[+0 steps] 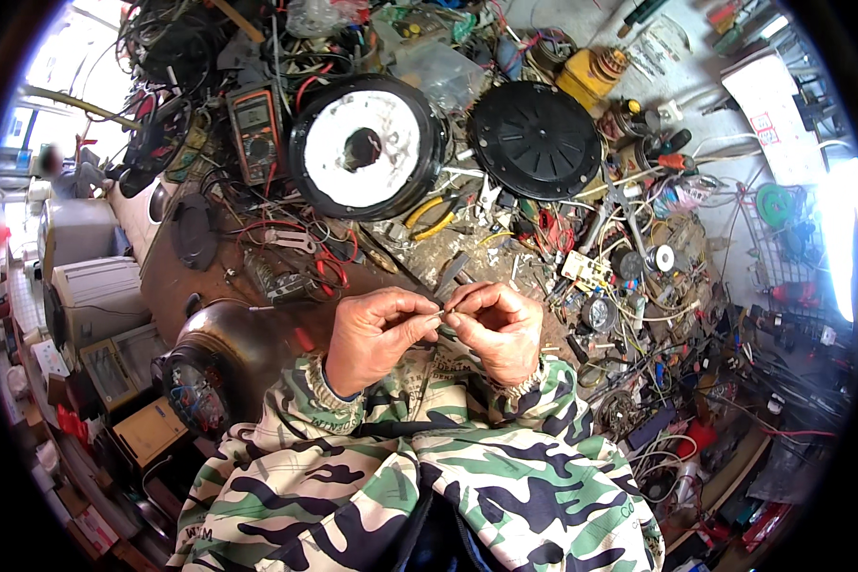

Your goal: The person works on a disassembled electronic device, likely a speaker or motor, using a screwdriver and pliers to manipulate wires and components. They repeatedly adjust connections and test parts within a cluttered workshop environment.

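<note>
Both hands meet in front of my chest, close over the near edge of the cluttered bench. My left hand (383,332) pinches something tiny between thumb and fingers. Right against it, my right hand (500,329) is closed in a similar pinch. What lies between the fingertips is too small to make out. Just beyond the hands lie a dark flat metal piece (454,271) and yellow-handled pliers (432,217). Farther off sit a round black housing with a white inside (329,157) and a round black slotted cover (536,141).
An orange-edged multimeter (255,133) lies at the far left of the bench. Red clip leads (329,272) and a rusty round metal body with wiring (200,381) are to my left. Tools, cables and a yellow bottle (591,76) crowd the right side. Boxes stand at far left.
</note>
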`<action>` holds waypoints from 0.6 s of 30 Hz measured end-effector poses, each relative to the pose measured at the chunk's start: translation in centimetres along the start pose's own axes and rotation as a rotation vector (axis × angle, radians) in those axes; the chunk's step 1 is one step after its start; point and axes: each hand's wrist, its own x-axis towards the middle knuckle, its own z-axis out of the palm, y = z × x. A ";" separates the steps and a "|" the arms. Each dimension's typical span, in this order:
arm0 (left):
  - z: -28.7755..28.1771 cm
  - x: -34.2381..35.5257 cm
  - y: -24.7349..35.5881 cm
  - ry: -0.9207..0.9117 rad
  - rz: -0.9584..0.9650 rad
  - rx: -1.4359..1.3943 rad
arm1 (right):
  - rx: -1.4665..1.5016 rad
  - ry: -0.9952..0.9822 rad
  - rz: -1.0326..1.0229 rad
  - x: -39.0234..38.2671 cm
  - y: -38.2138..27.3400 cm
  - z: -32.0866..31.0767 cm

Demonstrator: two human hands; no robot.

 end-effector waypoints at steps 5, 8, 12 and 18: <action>-0.8 -0.2 0.2 0.039 0.094 0.048 | -0.047 -0.031 0.038 0.5 -0.5 1.1; -1.3 -0.4 0.0 0.032 0.091 0.040 | -0.082 -0.037 0.083 0.4 -0.7 1.6; -1.3 -0.3 0.5 0.018 0.035 -0.026 | -0.289 -0.098 -0.040 0.9 -0.6 1.0; -0.7 0.2 0.5 -0.010 -0.012 -0.100 | -0.303 -0.071 -0.034 0.7 -1.0 0.5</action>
